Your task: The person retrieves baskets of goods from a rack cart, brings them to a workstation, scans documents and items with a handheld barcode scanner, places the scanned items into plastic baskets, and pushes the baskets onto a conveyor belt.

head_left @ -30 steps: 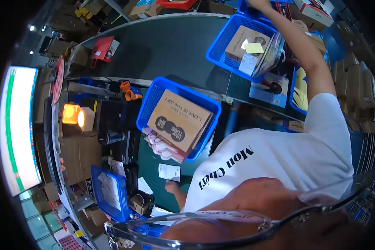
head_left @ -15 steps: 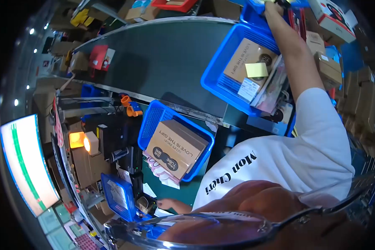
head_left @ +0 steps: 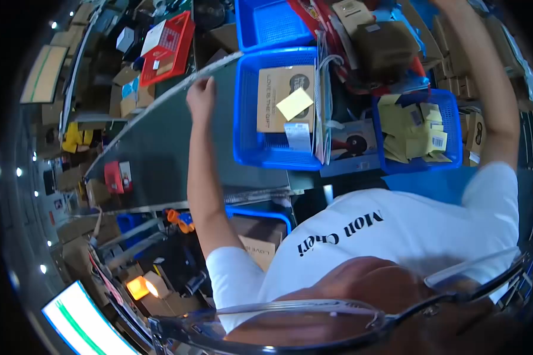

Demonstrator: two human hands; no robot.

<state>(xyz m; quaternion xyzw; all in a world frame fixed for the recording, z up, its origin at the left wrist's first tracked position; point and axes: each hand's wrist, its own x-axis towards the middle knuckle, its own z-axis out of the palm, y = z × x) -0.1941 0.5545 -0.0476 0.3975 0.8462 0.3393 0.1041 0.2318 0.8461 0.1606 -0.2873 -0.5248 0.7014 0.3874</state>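
Note:
My left hand point(head_left: 201, 97) is raised over the dark green work surface point(head_left: 160, 148), left of a blue basket and apart from it. Its fingers are curled closed, and no object shows in them. That blue basket point(head_left: 238, 118) contains a brown carton point(head_left: 272, 89) printed "LOVE IS THE GIFT", a yellow note point(head_left: 295, 105), a white label point(head_left: 298, 137) and flat packages point(head_left: 321, 112) standing along the right side. My right arm stretches to the top edge, where the hand is cut off. Nearer that arm, a smaller blue basket point(head_left: 458, 139) carries several yellow packets point(head_left: 417, 133).
Another blue basket point(head_left: 272, 26) stands beyond. Stacked cartons point(head_left: 388, 44) and red packaging fill the top right. A red crate point(head_left: 183, 50) lies at the far left. Behind my left arm, a blue basket with a brown carton point(head_left: 257, 251) is partly hidden.
My view has swung to the right. My left hand has risen from beside a blue tray to above the work surface. My right hand has moved out of view from the far basket.

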